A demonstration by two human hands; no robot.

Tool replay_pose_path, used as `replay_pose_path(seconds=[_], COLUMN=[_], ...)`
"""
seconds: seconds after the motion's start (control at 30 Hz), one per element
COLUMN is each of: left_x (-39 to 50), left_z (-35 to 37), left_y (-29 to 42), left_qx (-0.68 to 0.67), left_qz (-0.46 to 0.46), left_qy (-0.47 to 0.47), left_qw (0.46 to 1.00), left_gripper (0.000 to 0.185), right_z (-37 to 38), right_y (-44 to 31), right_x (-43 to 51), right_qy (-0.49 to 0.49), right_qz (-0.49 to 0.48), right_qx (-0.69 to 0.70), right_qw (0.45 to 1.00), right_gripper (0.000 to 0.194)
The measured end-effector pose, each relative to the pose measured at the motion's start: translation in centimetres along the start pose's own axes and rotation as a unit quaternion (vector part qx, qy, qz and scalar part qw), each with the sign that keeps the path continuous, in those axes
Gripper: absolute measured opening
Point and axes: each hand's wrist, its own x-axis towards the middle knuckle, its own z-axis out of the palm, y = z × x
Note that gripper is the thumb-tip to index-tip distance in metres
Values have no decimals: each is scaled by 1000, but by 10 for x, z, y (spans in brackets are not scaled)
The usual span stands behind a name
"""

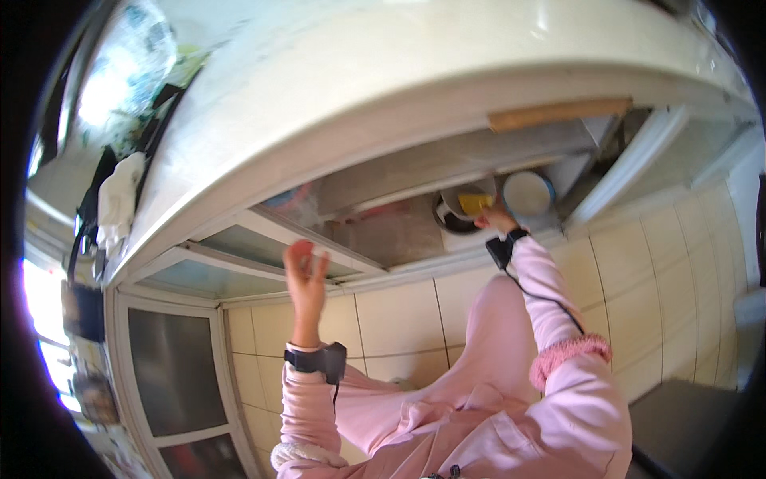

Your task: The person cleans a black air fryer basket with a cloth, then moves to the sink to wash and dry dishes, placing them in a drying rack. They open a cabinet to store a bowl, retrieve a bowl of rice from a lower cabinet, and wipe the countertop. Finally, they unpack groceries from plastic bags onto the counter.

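Observation:
My right hand (501, 219) reaches into the open base cabinet, its fingers at one end of a yellow object (474, 204) that I take to be held. The yellow object shows inside a grey bowl (456, 211), which sits in or over a dark round pot (447, 221). Just right of it stands a white round container (528, 194) with a blue rim. Raised in front of the glass sliding doors, my left hand (306, 287) has its fingers curled upward. A reddish patch shows at those fingers; blur hides whether it is a held thing.
Above the cabinet opening runs a pale countertop (383, 66) with a wooden strip (559, 114) under its edge. Glass doors (257, 251) in white frames border the opening on the left. A white cloth (119, 194) lies at the far left. Floor tiles (398, 311) spread below.

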Motion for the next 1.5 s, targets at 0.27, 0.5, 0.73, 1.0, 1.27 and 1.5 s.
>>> replay_pose_path(seconds=[0.27,0.5,0.73,1.0,1.27,1.5], left_x=[4,28,37,25,0,-15], left_z=[-20,-34,-46,12,101,108], left_y=[11,33,62,92,141,153], left_qx=[-12,111,220,264,316,345], left_qz=[3,61,-70,-112,-207,-288], left_qy=[135,74,-44,-245,-459,-498], left_qw=[991,989,972,926,804,742], left_gripper=[49,43,37,35,35,34], right_z=[-35,22,160,274,275,281], right_y=[-86,-314,-502,-564,-546,-538], right_x=[-125,-410,-437,-272,-236,-228], right_qy=[-51,-469,-204,-112,-149,-128], right_qz=[-175,-203,-383,-335,-401,-506], right_qx=[-519,-380,-388,-500,-511,-610], right_qw=[835,771,813,791,745,596], right_gripper=[47,32,8,12,8,4])
